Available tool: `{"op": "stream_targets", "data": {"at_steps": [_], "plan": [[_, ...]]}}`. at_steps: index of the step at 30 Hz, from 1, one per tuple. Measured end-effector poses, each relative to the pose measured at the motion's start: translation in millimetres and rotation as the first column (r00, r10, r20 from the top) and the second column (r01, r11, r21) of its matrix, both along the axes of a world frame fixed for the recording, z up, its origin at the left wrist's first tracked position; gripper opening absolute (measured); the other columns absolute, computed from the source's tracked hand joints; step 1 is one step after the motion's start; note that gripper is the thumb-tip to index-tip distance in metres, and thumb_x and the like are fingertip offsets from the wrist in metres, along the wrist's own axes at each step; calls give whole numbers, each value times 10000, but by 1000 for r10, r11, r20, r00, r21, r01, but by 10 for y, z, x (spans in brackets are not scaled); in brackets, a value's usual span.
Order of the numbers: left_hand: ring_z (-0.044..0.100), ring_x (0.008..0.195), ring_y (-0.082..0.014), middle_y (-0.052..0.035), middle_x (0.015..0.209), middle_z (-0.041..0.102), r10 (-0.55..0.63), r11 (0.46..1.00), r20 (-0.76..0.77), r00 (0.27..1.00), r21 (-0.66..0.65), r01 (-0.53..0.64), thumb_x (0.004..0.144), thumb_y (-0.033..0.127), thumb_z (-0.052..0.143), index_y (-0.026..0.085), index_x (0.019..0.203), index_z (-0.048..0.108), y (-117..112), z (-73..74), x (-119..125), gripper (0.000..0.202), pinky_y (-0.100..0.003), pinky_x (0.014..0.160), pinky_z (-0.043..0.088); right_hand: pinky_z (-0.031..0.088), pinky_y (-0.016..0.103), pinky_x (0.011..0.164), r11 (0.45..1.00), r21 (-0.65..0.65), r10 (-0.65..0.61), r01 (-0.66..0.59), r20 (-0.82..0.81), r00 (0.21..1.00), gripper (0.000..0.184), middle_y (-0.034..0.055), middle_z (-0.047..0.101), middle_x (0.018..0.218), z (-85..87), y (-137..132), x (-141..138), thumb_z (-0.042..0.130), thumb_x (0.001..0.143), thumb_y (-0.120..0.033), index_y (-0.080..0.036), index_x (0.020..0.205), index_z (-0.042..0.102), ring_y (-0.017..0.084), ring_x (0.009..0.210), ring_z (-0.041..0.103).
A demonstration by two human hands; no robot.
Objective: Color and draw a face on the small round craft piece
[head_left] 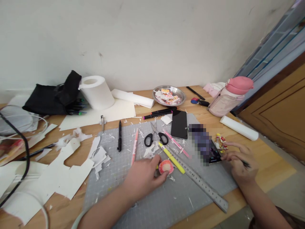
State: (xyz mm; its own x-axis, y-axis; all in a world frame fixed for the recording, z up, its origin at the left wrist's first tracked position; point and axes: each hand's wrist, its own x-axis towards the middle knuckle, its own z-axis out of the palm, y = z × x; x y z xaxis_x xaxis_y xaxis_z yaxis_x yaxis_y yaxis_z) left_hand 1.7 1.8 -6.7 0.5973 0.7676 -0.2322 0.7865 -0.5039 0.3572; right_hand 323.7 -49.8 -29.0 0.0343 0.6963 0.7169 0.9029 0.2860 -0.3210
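Observation:
My left hand (145, 173) is over the grey cutting mat (105, 194), its thumb and fingers closed on a small rounded paper cutout (166, 167) with a pink-orange border and pale centre. At the right, my right hand (243, 163) is beside a phone (215, 156) whose lit screen is largely blurred out. A dark, slim pen (245, 163) shows between its curled fingers, while one finger points outward near a red and yellow beaded trinket (221, 141). Between the hands lie a yellow highlighter (172, 158), a steel ruler (205, 186) and black-handled scissors (156, 136).
A second phone (179, 124), pink markers (135, 146) and a black pen (119, 136) lie on the mat. Behind stand a metal plate (183, 97) of coloured cutouts, a paper roll (97, 93) and a pink bottle (225, 98). Paper scraps (71, 171) and a black cable (26, 156) occupy the left.

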Motion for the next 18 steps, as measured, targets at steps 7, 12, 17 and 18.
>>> {"op": "stream_targets", "data": {"at_steps": [7,12,17,18], "plan": [[654,652,-207,-11,707,671,3,1000,-4,1000,8,-3,867,439,428,219,923,522,-1,4,5,246,-254,555,410,433,422,782,999,-22,-40,39,-53,998,342,-17,581,448,-20,15,8,416,776,-178,-255,454,499,242,773,655],[659,671,-213,-15,723,678,-3,1000,-6,1000,8,3,867,439,429,218,924,520,-1,12,0,246,-258,561,415,417,450,833,987,-113,-120,118,-6,993,155,59,707,864,-42,22,-10,490,807,-307,-219,849,611,261,892,637],[662,679,-213,-19,722,679,1,1000,-24,1000,9,-1,869,438,427,214,921,522,-10,23,0,250,-254,567,422,377,488,855,928,-271,-183,257,271,945,746,192,489,1327,-118,-51,-141,640,636,-578,-226,1256,421,361,1148,519],[660,668,-213,-17,715,677,1,1000,-22,1000,10,-1,869,442,426,214,924,523,-11,19,0,254,-256,564,423,379,490,850,910,-298,-190,288,316,929,777,191,460,1351,-127,-65,-176,647,615,-593,-232,1263,414,367,1167,502]]}}
